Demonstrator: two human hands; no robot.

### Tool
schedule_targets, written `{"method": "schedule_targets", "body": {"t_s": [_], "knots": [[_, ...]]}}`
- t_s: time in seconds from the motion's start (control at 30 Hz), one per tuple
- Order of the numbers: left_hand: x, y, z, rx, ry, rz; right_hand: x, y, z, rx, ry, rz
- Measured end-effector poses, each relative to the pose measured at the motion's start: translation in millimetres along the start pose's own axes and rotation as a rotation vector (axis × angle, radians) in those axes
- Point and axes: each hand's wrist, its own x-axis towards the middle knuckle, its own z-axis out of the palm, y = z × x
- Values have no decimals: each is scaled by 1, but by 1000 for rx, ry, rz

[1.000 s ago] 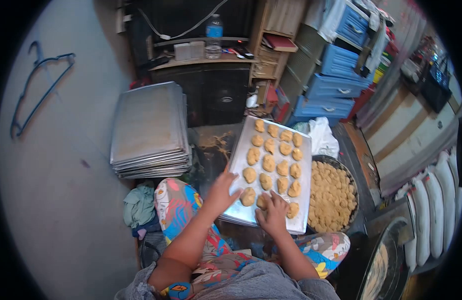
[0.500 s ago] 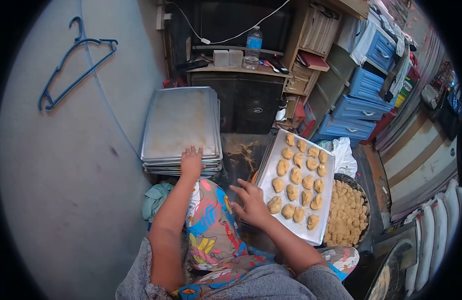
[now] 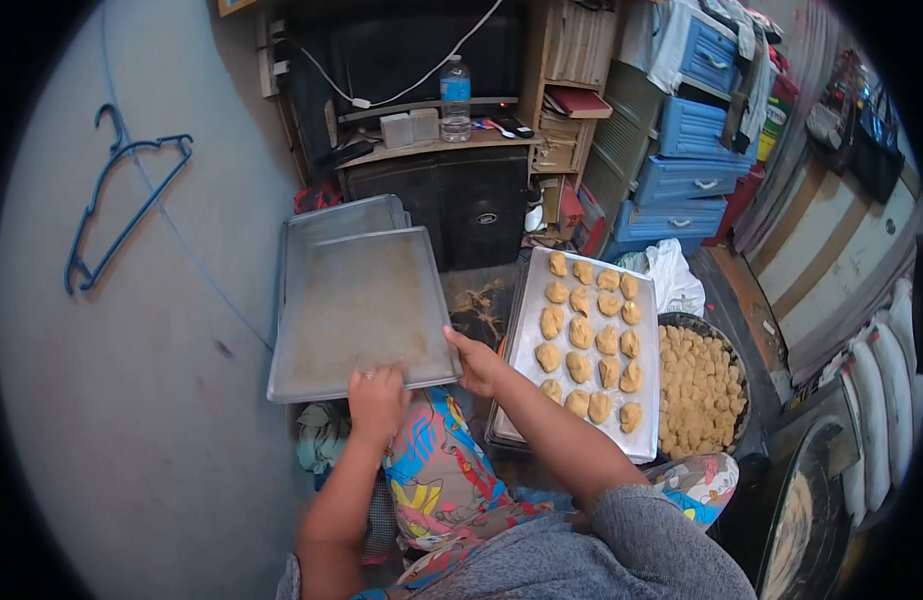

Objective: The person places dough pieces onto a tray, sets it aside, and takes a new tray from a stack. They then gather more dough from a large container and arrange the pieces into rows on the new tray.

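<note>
Narrow floor gap between tray stack (image 3: 312,225) and filled tray (image 3: 527,330)

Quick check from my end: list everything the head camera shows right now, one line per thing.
empty baking tray: one, grey metal, lifted and tilted, held at its near edge
tray stack: several, grey, behind the lifted tray
filled tray: one, silver, on the floor right of the lifted tray
dough pieces: about eighteen, tan, in rows on the filled tray
bowl of dough: one, dark, right of the filled tray
water bottle: one, clear, on the dark shelf
hanger: one, blue, on the left wall
drawers: several, blue, upper right
left hand: grips the tray's near edge
right hand: grips the tray's near right corner
</note>
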Motion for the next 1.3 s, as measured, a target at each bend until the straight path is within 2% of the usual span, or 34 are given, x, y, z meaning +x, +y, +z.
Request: {"method": "schedule_targets", "body": {"t_s": [0.03, 0.07, 0.1, 0.13, 0.2, 0.23, 0.3, 0.33, 0.4, 0.47, 0.57, 0.6, 0.63, 0.67, 0.7, 0.77, 0.8, 0.83, 0.87, 0.9, 0.97, 1.03, 1.13, 1.3], "knots": [[-7, 10, -10, 0, -6, 13, -5, -3, -2, 150, -142, 96], [-14, 21, -18, -109, -104, -24, -8, 1, -7, 74, -92, -4], [-19, 29, -26, -219, -202, -62, -16, 1, -12, 81, -83, -6], [-24, 34, -36, -225, -210, -54, -29, -1, -15, -4, -49, -90], [-32, 36, -47, -187, 8, -143, -67, -15, -19, -103, 36, -219], [-33, 32, -43, -201, 3, -148, -85, -22, -29, -109, 48, -211], [-36, 15, -25, -66, 234, -535, -120, -33, -55, -290, 133, -298], [-37, 9, -9, -71, 226, -549, -140, -39, -64, -255, 172, -314], [-33, 2, 23, -939, 88, -660, -172, -43, -89, -218, 266, -369], [-3, 31, 13, -1416, -59, -728, -202, -46, -114, -213, 360, -448], [36, 64, 25, -1436, -111, -614, -243, -47, -132, -258, 488, -685], [49, 73, 35, -1534, -126, -542, -251, -43, -143, -264, 487, -664], [60, 80, 48, -1537, -157, -441, -257, -36, -156, -307, 636, -683], [69, 90, 63, -1475, -157, -463, -262, -30, -170, -352, 785, -703], [74, 101, 70, -1479, -179, -451, -266, -23, -185, -357, 785, -689], [79, 116, 83, -1126, -317, -432, -270, -11, -211, -491, 880, -600], [74, 119, 100, -1000, -314, -370, -273, -7, -214, -707, 1037, -403], [66, 121, 125, -873, -308, -305, -266, 11, -239, -815, 1070, -354], [51, 125, 156, -717, -146, -208, -258, 27, -259, -900, 1068, -413], [50, 127, 155, -719, -152, -208, -255, 32, -258, -984, 1064, -471], [48, 130, 150, -834, -35, -227, -252, 32, -261, -930, 1084, -460], [42, 127, 153, -888, -63, -259, -250, 35, -267, -809, 984, -529], [43, 124, 152, -969, -66, -316, -247, 32, -267, -793, 1037, -458], [43, 124, 146, -1009, -97, -355, -246, 31, -265, -772, 1009, -480]]}}
